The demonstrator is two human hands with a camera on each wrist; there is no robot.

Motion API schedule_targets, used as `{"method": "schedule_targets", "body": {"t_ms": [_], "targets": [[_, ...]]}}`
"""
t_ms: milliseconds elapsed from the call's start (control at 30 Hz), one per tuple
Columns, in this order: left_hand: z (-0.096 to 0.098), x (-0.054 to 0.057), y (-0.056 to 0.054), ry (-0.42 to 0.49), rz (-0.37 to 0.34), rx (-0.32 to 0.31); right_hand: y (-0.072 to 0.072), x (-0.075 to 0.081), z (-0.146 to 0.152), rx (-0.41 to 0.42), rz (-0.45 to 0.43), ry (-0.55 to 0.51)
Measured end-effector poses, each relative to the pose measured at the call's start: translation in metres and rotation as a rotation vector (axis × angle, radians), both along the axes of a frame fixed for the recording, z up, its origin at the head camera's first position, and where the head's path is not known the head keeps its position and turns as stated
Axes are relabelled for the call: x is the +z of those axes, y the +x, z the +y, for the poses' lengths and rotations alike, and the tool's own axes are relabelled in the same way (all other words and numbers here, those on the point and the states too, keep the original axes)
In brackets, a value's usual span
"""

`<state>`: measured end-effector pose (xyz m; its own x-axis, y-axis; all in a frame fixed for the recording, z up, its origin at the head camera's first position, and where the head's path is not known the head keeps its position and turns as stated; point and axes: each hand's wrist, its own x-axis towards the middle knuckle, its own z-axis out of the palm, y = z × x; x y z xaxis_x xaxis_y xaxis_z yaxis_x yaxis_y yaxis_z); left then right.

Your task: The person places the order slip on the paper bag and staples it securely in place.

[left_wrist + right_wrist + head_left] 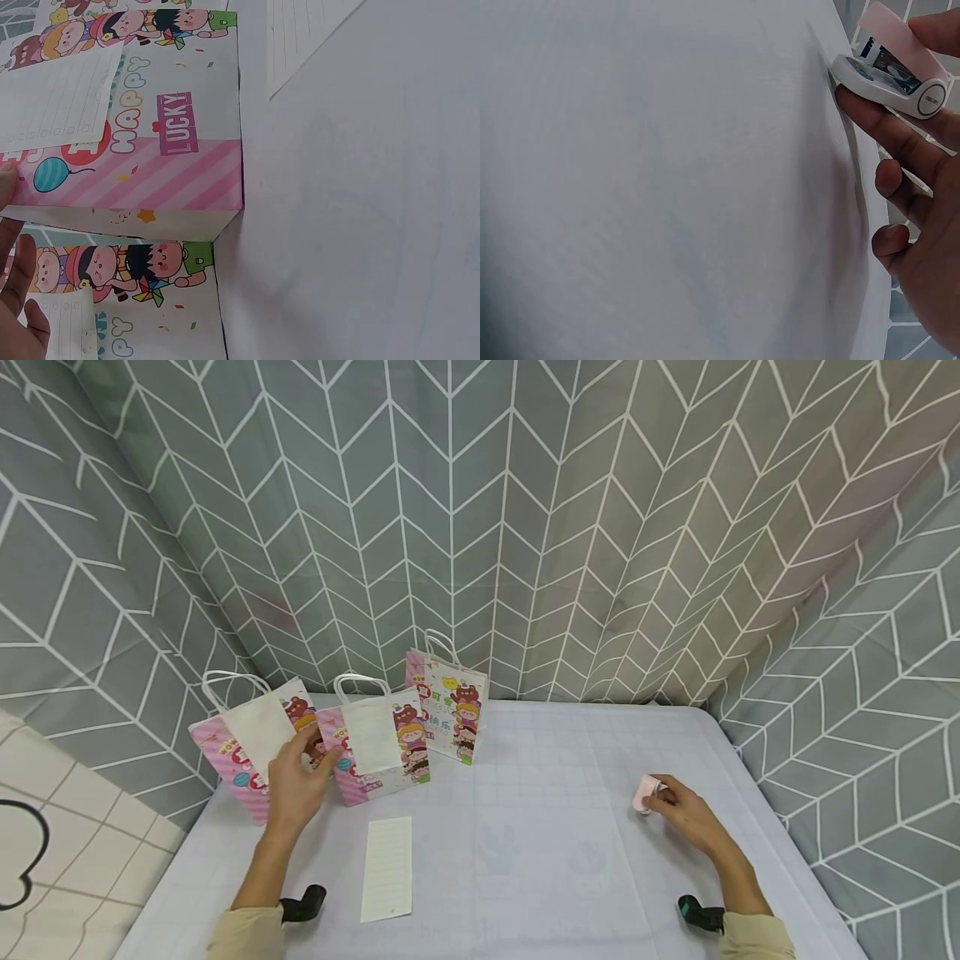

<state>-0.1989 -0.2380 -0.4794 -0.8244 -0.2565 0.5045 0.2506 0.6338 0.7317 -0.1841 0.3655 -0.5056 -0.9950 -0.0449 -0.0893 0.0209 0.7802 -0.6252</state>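
Seemingly two are done: the middle bag [412,739] and the left bag [231,758] beside it bear lined sheets [371,735]. The rear bag [454,714], behind the middle bag, shows none; a loose sheet [387,868] lies before the middle bag. Your left hand [295,783] touches the middle bag's edge, grip unclear; your right hand [688,815], well right of it, pinches the stapler [647,793].

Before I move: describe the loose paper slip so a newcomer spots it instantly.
On the white-covered table, find the three cartoon gift bags toward the back left. In front of the middle bag lies a lined paper slip. It alone lies flat on the table; the other two visible slips sit against bag fronts.
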Motion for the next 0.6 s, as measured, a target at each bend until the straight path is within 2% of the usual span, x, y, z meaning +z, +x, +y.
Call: {"method": "schedule_targets", "body": {"t_ms": [600], "targets": [[-0.012,0.001,0.006,0.018,-0.031,0.048,0.002,-0.005,0.012,0.015,0.000,-0.008]]}}
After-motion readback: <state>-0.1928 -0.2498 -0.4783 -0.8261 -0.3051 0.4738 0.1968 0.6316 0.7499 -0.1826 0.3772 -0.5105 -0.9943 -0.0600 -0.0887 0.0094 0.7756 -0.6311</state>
